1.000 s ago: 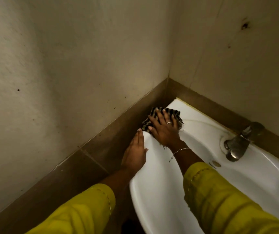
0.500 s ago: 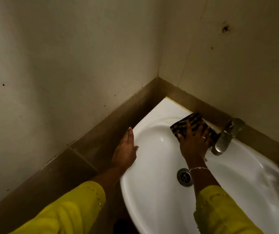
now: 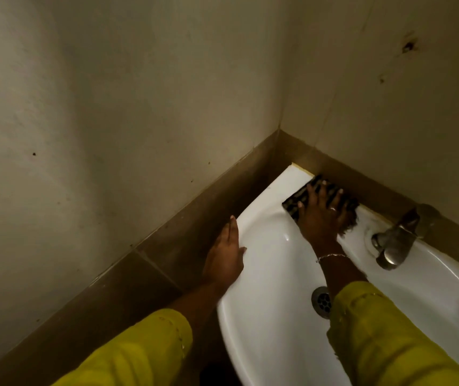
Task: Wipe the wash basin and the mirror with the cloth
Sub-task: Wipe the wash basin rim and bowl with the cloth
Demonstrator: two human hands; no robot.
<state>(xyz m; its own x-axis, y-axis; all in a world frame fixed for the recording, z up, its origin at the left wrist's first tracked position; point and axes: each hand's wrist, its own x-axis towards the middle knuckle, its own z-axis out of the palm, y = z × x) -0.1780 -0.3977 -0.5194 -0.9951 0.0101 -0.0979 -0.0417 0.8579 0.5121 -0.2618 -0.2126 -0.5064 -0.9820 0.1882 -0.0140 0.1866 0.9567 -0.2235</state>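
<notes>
Right hand [image 3: 323,215]: spread flat, pressing dark striped cloth [image 3: 296,201] on white ceramic wash basin [image 3: 264,274] back rim.
Left hand [image 3: 227,254]: open, bracing left edge.
Left: mirror, unseen.

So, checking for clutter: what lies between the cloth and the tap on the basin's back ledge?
Nothing: the head view shows bare white ledge between the cloth and the tap.

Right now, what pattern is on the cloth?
Dark with pale stripes, on the cloth in the head view.
</notes>
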